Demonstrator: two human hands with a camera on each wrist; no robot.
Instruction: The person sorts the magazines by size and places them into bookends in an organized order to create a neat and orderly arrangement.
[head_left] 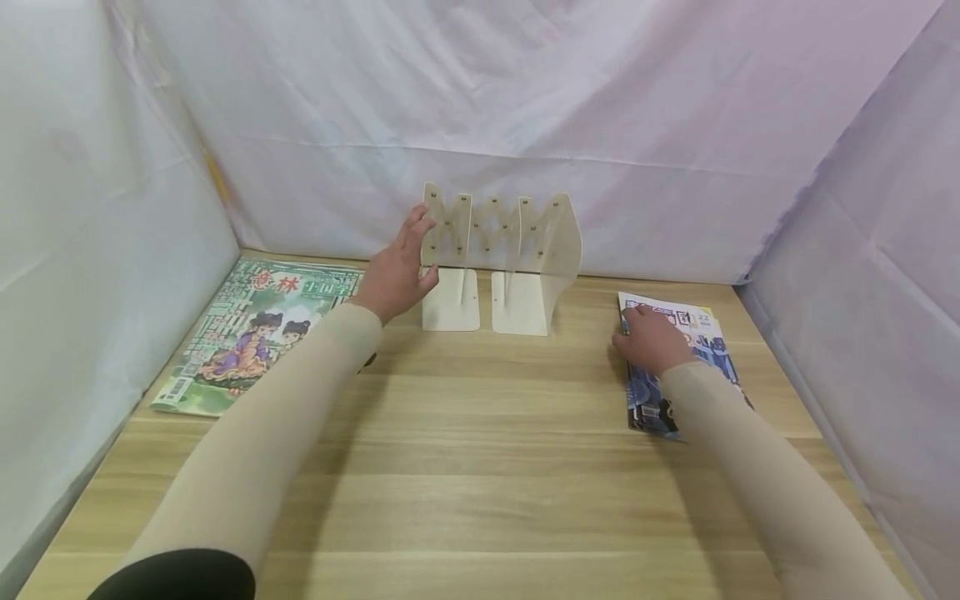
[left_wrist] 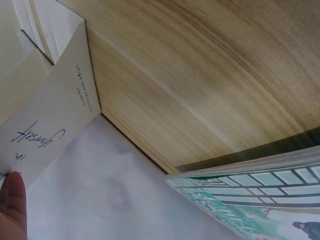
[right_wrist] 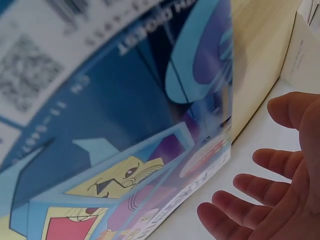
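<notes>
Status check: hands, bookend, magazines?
Left hand open, fingers against expanding bookend. Right hand resting on blue magazine; grip unclear. Green magazine flat at left. Nothing between.

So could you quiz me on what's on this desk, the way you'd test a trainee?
1. True or false: the left hand touches the cream expanding bookstand.
2. Which magazine lies under the right hand? A) green magazine B) blue magazine C) neither
3. Fill in: both magazines lie on a ______ desk.

Key: 1 true, its straight fingers meet the stand's left panel. 2 B. 3 wooden.
</notes>
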